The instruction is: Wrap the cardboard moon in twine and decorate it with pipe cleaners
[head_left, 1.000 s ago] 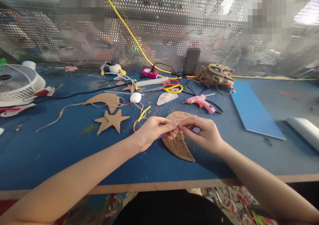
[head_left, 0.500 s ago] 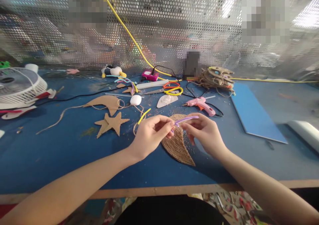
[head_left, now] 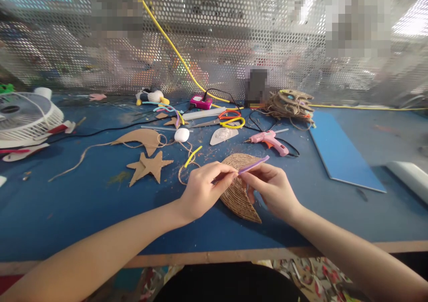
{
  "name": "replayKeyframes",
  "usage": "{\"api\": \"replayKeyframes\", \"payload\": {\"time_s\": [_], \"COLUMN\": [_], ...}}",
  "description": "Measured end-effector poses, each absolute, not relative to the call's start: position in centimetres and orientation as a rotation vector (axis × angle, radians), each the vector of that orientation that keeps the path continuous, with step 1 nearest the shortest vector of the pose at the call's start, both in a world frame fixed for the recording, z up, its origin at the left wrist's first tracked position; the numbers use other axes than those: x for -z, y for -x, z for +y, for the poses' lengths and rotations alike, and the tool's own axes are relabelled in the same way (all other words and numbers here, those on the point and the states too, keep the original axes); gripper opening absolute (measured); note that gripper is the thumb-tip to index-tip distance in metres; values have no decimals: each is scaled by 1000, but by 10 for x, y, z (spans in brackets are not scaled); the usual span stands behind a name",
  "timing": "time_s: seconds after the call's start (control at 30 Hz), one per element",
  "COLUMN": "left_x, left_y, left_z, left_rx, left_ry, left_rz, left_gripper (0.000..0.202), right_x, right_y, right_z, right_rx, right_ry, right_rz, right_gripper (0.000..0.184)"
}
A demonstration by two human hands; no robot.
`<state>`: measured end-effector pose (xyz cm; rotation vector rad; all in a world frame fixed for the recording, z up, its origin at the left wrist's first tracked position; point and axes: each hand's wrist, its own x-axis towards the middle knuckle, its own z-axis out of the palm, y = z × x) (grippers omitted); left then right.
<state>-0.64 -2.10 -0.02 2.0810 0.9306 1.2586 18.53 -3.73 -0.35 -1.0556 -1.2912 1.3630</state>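
Observation:
A short purple pipe cleaner [head_left: 254,164] is held between my two hands, its free end pointing up to the right. My left hand [head_left: 203,188] pinches its lower end between thumb and fingertips. The thumb and fingers of my right hand [head_left: 272,186] close on it farther along. Beneath the hands, a crescent moon wrapped in brown twine [head_left: 239,204] lies flat on the blue table, partly covered by the fingers. To the left of it are a yellow pipe cleaner piece [head_left: 193,156] and a loose length of twine [head_left: 180,175].
Cardboard stars [head_left: 150,167], a cardboard crescent [head_left: 143,139] and a white egg-shaped piece [head_left: 182,135] lie left. Behind are scissors [head_left: 232,122], a pink glue gun [head_left: 269,141] and a twine bundle [head_left: 289,105]. A blue board [head_left: 344,155] lies right, a white fan [head_left: 26,117] far left.
The purple pipe cleaner has turned to slant more steeply and now looks straighter, with its end near my left fingers no longer dangling below. Both hands have dropped slightly.

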Motion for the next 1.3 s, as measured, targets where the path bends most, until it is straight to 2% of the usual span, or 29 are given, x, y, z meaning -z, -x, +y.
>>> {"api": "replayKeyframes", "payload": {"time_s": [0.13, 0.23, 0.33, 0.43, 0.53, 0.7, 0.9, 1.0, 1.17, 1.3], "left_x": [-6, -11, -13, -12, -9, -4, -3, -4, -2, -2], "left_y": [4, 3, 4, 3, 2, 6, 11, 13, 13, 10], "left_z": [-18, -13, -8, -8, -12, -20, -20, -19, -21, -23], "left_rx": [-928, -697, -493, -488, -770, -1162, -1363, -1418, -1464, -1452], "left_ry": [-1568, -1191, -896, -802, -1017, -1652, -2262, -2399, -2444, -2318], "left_rz": [927, 871, 845, 826, 841, 950, 898, 805, 725, 789], "left_gripper": [17, 21, 20, 19, 20, 13, 7, 11, 14, 9], "right_x": [2, -1, -2, 0, 3, 5, 1, -4, -6, -3], "right_y": [-197, -208, -214, -212, -203, -187, -189, -197, -200, -200], "right_z": [-29, -22, -19, -21, -27, -37, -31, -25, -23, -25], "right_rx": [-915, -563, -498, -593, -877, -1444, -1576, -1695, -1921, -1841], "right_ry": [1001, 807, 651, 722, 1017, 1148, 1064, 1072, 1003, 945], "right_rz": [-1720, -2019, -2155, -2050, -1715, -1289, -1114, -1128, -1096, -1238], "right_gripper": [11, 18, 22, 19, 10, 26, 22, 27, 27, 22]}}
